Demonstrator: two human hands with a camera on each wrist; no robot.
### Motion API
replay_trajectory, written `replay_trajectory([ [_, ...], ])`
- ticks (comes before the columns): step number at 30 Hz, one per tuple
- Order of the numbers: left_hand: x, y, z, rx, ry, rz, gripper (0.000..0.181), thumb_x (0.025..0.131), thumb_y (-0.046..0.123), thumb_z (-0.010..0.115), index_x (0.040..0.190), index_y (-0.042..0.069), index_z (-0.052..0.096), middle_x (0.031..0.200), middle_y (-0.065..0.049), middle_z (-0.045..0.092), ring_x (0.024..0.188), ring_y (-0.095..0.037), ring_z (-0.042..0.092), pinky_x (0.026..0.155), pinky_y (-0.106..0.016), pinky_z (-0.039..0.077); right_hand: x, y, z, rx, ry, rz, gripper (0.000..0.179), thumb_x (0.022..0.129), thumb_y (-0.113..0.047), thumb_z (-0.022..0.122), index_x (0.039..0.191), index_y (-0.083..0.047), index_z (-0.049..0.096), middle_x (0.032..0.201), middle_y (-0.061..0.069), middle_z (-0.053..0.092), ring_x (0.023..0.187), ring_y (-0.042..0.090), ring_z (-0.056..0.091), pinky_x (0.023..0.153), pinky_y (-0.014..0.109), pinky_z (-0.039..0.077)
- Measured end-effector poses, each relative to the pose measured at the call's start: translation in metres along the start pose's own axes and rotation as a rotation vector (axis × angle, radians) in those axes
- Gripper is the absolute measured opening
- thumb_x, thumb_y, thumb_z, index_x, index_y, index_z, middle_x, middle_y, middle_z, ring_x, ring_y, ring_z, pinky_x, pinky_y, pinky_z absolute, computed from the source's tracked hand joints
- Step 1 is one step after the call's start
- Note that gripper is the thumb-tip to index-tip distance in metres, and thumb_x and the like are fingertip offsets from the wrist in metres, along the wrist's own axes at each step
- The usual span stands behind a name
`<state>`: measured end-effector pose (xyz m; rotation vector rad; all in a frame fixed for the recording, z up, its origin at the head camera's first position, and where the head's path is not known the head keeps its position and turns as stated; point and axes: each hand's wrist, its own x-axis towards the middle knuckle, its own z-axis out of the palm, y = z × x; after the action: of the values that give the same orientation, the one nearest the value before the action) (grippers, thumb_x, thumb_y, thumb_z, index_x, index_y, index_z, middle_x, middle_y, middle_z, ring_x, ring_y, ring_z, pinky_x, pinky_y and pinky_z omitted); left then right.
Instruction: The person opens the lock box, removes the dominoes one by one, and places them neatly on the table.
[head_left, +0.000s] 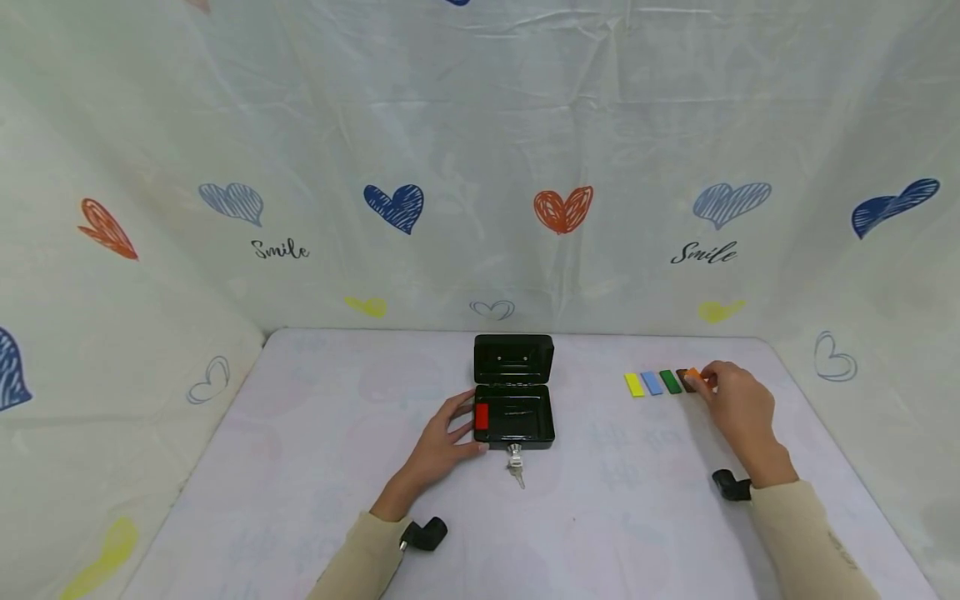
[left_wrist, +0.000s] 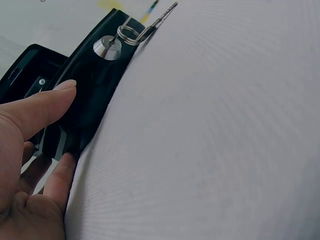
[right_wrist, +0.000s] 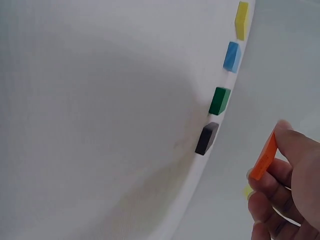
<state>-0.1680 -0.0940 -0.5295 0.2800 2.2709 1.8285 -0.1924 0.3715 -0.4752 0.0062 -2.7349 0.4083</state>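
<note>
A black metal cash box [head_left: 525, 427] stands with its lid [head_left: 513, 358] raised. One red block [head_left: 482, 417] lies inside along its left wall. From the front lock [left_wrist: 107, 48] hang a ring and keys [head_left: 516, 468]. My left hand [head_left: 442, 442] grips the box's front left corner, thumb at the front face and fingers along the left side. With thumb and fingers, my right hand [head_left: 742, 407] pinches an orange block [right_wrist: 265, 159], raised above the table. Close beside it sits a dark brown block [right_wrist: 206, 139].
Left of the dark block, a green block [head_left: 671, 382], a light blue block [head_left: 652, 383] and a yellow block [head_left: 634, 385] line up on the white table [head_left: 600, 517]. A white sheet [head_left: 480, 125] with printed hearts rises behind the table and at both sides.
</note>
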Motion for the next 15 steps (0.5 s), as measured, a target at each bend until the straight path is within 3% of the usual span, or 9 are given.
replay_trajectory([
  [10,0.0,0.001,0.0,-0.01,-0.005,0.008,0.09,0.086,-0.005,0.083,0.162,0.014,0.04,0.161,-0.02,0.042,0.149,-0.042,0.043,0.116,-0.045,0.048,0.011,0.014,0.002,-0.016,-0.099,0.123,0.033,0.098,-0.022,0.076,0.097,0.01,0.068,0.079,0.021,0.067,0.064,0.03,0.06,0.046,0.033,0.042],
  [15,0.0,0.0,-0.001,-0.012,-0.012,0.006,0.091,0.085,-0.005,0.083,0.162,0.013,0.039,0.161,-0.021,0.042,0.148,-0.043,0.044,0.116,-0.045,0.048,0.015,0.022,0.005,-0.024,-0.138,0.139,0.036,0.099,-0.023,0.075,0.097,0.012,0.066,0.075,0.02,0.065,0.063,0.031,0.059,0.045,0.036,0.044],
])
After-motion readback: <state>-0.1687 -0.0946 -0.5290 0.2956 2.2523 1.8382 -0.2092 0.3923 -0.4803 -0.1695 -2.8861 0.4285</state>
